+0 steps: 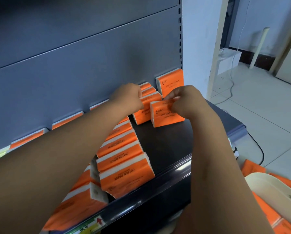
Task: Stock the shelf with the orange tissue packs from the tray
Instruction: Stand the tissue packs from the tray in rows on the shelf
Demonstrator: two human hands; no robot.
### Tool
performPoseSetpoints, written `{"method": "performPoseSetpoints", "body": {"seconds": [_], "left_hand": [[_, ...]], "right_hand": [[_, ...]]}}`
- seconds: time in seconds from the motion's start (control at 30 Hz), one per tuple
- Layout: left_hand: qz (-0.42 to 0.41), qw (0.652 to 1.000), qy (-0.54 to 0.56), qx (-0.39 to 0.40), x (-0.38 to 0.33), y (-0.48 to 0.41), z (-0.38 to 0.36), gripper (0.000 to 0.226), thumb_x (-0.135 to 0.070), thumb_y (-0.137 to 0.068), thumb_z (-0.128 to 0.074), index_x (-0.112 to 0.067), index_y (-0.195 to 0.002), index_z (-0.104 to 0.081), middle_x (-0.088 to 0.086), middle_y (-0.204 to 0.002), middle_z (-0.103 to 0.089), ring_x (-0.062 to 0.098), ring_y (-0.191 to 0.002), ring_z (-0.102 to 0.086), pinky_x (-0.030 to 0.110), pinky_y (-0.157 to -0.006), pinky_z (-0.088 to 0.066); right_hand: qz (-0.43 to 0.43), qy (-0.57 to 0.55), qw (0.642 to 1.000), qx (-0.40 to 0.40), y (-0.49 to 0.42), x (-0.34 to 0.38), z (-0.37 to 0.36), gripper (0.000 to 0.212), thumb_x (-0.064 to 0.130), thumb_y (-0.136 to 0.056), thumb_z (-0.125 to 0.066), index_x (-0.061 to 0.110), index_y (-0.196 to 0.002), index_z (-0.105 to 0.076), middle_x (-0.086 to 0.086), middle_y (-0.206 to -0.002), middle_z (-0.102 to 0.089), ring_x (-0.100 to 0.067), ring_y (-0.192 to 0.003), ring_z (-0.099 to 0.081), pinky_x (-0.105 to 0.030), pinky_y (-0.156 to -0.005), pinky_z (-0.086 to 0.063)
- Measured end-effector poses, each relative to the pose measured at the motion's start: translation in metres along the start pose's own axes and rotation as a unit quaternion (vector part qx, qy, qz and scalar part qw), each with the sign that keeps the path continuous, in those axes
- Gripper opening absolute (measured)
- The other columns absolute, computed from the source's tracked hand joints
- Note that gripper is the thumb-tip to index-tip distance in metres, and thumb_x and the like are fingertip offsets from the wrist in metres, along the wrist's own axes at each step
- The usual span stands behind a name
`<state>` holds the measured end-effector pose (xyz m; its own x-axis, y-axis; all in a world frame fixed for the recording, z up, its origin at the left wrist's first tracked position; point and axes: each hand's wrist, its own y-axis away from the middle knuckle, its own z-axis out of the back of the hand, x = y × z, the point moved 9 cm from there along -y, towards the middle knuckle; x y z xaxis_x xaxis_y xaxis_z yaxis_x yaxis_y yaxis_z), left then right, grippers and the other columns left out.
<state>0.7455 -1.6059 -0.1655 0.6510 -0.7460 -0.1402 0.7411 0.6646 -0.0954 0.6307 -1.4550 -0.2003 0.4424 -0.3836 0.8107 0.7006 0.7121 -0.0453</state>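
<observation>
1. The right hand [183, 100] pinches the top edge of the front pack [166, 116], with fingers and thumb closed on the wrapper. This pack stands upright on the shelf [166, 146], its printed face toward the camera.
2. The left hand [128, 97] has its fingers curled over the top of the second pack [141, 114] and grips it. That pack stands just behind and to the left of the front pack, touching it or nearly so.
3. The back pack [171, 81] stands upright against the back panel [73, 73], beside the slotted post [180, 39] at the shelf's right end.
4. A row [121, 157] of packs runs from under the left forearm toward the front rail [158, 188]. The nearest pack in it reaches the rail.
5. More packs line the back panel to the left, partly hidden by the left arm.
6. Bare dark shelf lies to the right of the row, from the front pack down to the rail and out to the shelf's right edge [234, 125].
7. The cream tray [268, 186] sits low on the right, below the shelf and beside the right forearm. Orange packs [253, 168] show around its rim.
8. Past the right edge is tiled floor [268, 115] with a dark cable [261, 152] across it.
</observation>
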Motion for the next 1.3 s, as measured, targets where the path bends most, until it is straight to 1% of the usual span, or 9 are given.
{"method": "performPoseSetpoints", "body": {"seconds": [0.17, 0.37, 0.47, 0.57, 0.73, 0.8, 0.9, 1.1, 1.3], "left_hand": [[-0.001, 0.999, -0.041, -0.021, 0.000, 0.001, 0.001, 0.020, -0.013, -0.080, -0.076, -0.016, -0.099, -0.070, 0.005, -0.101, -0.067, 0.024, -0.091, -0.063, 0.041, -0.076, -0.059], [0.002, 0.999, -0.033, -0.017, 0.003, 0.002, 0.002, 0.018, -0.014, -0.080, -0.076, -0.021, -0.095, -0.068, 0.001, -0.096, -0.065, 0.024, -0.089, -0.063, 0.041, -0.075, -0.059], [0.004, 1.000, -0.006, -0.011, 0.005, 0.004, 0.003, 0.021, -0.006, -0.081, -0.070, -0.019, -0.097, -0.069, 0.003, -0.099, -0.066, 0.025, -0.091, -0.063, 0.042, -0.079, -0.059], [0.022, 0.999, 0.024, 0.002, 0.007, 0.009, 0.005, 0.021, -0.002, -0.085, -0.058, -0.015, -0.097, -0.071, 0.007, -0.102, -0.069, 0.026, -0.094, -0.065, 0.047, -0.084, -0.060], [0.019, 0.998, 0.052, 0.013, 0.000, 0.017, 0.009, 0.029, -0.034, -0.096, -0.051, -0.012, -0.096, -0.070, 0.011, -0.096, -0.070, 0.028, -0.089, -0.067, 0.048, -0.081, -0.058], [0.004, 0.999, 0.026, 0.030, -0.005, 0.019, 0.006, 0.041, -0.052, -0.092, -0.056, -0.013, -0.093, -0.070, 0.009, -0.094, -0.071, 0.027, -0.087, -0.067, 0.047, -0.078, -0.057], [-0.018, 0.999, -0.025, 0.043, -0.010, 0.020, 0.002, 0.053, -0.068, -0.076, -0.068, -0.017, -0.091, -0.067, 0.005, -0.092, -0.067, 0.024, -0.084, -0.064, 0.046, -0.075, -0.057], [-0.056, 0.994, -0.087, 0.029, -0.011, 0.020, -0.005, 0.046, -0.049, -0.076, -0.078, -0.019, -0.106, -0.062, 0.003, -0.104, -0.059, 0.023, -0.090, -0.060, 0.047, -0.081, -0.058], [-0.054, 0.994, -0.097, 0.020, -0.012, 0.019, -0.007, 0.032, -0.039, -0.079, -0.074, -0.021, -0.100, -0.059, 0.000, -0.097, -0.056, 0.022, -0.086, -0.057, 0.043, -0.075, -0.057]], "right_hand": [[0.027, 0.008, 0.999, -0.025, -0.005, 0.001, -0.006, 0.047, -0.004, -0.083, -0.061, 0.042, -0.089, -0.070, -0.001, -0.115, -0.066, -0.018, -0.094, -0.061, -0.028, -0.073, -0.050], [0.043, 0.007, 0.999, -0.020, -0.007, 0.007, -0.018, 0.050, -0.007, -0.082, -0.063, 0.040, -0.092, -0.075, 0.001, -0.118, -0.055, -0.022, -0.096, -0.062, -0.037, -0.080, -0.059], [0.041, 0.006, 0.999, -0.034, -0.010, 0.006, -0.021, 0.050, -0.006, -0.081, -0.063, 0.033, -0.111, -0.071, -0.003, -0.125, -0.052, -0.025, -0.102, -0.059, -0.030, -0.068, -0.051], [0.024, -0.012, 0.999, -0.038, -0.013, 0.002, -0.024, 0.070, -0.004, -0.081, -0.065, 0.029, -0.141, -0.051, -0.006, -0.138, -0.050, -0.028, -0.116, -0.056, -0.030, -0.069, -0.048], [0.008, -0.034, 0.999, -0.033, -0.014, 0.002, -0.030, 0.083, -0.003, -0.081, -0.066, 0.028, -0.152, -0.038, -0.009, -0.145, -0.048, -0.030, -0.126, -0.054, -0.036, -0.077, -0.054], [0.004, -0.039, 0.999, -0.035, -0.014, 0.002, -0.031, 0.084, -0.002, -0.079, -0.067, 0.027, -0.152, -0.038, -0.010, -0.145, -0.048, -0.030, -0.126, -0.053, -0.040, -0.083, -0.057], [0.007, -0.032, 0.999, -0.029, -0.015, 0.003, -0.034, 0.085, 0.001, -0.078, -0.073, 0.025, -0.152, -0.039, -0.010, -0.143, -0.049, -0.029, -0.126, -0.053, -0.036, -0.078, -0.053], [0.020, -0.022, 0.999, -0.037, -0.014, 0.005, -0.033, 0.073, 0.001, -0.079, -0.070, 0.019, -0.146, -0.046, -0.011, -0.137, -0.051, -0.031, -0.120, -0.055, -0.038, -0.079, -0.054], [0.031, -0.007, 0.999, -0.039, -0.012, 0.010, -0.032, 0.066, 0.000, -0.082, -0.068, 0.019, -0.143, -0.050, -0.010, -0.137, -0.052, -0.031, -0.120, -0.056, -0.038, -0.084, -0.054]]}}
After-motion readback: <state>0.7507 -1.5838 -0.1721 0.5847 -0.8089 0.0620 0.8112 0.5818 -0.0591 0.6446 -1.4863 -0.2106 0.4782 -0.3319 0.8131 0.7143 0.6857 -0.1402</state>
